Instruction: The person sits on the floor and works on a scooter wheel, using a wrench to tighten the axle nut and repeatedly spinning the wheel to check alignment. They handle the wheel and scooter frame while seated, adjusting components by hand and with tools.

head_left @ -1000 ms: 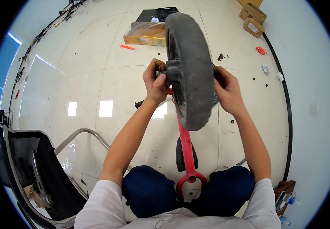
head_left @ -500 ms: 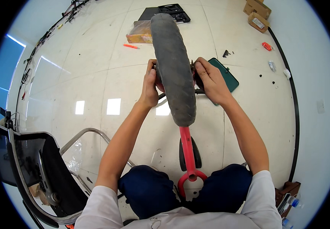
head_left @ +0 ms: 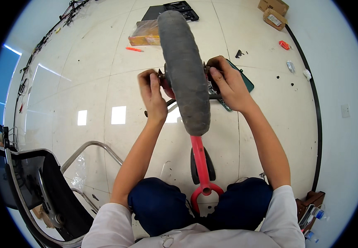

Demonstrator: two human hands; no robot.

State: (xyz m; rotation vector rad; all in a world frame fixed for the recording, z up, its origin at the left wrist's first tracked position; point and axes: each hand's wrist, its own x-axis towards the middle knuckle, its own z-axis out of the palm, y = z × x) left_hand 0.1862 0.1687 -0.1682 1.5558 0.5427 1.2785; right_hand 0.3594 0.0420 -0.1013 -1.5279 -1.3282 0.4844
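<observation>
A small wheel with a worn grey tire (head_left: 185, 74) stands in front of me, above a red bike frame (head_left: 199, 159). My left hand (head_left: 154, 99) pinches the left end of the wheel's axle (head_left: 162, 77), a small gap away from the tire. On the other side, my right hand (head_left: 230, 87) is closed around the right axle end, thumb on top and fingers curled over it. Its fingers partly hide the metal hardware there. Behind the tire, a dark bar (head_left: 215, 96) of the bike shows. Between my knees, the frame ends in a red curved piece (head_left: 195, 198).
A green case (head_left: 247, 82) lies behind my right hand. Farther off are an orange box (head_left: 143, 39), an orange pen (head_left: 134, 49) and a black tool case (head_left: 183, 11). A black chair (head_left: 48, 177) stands at left. Cardboard boxes (head_left: 274, 18) sit by the right wall.
My left hand has shifted outward from the tire, uncovering the left axle end. My right hand keeps its hold. The whole view has drifted slightly.
</observation>
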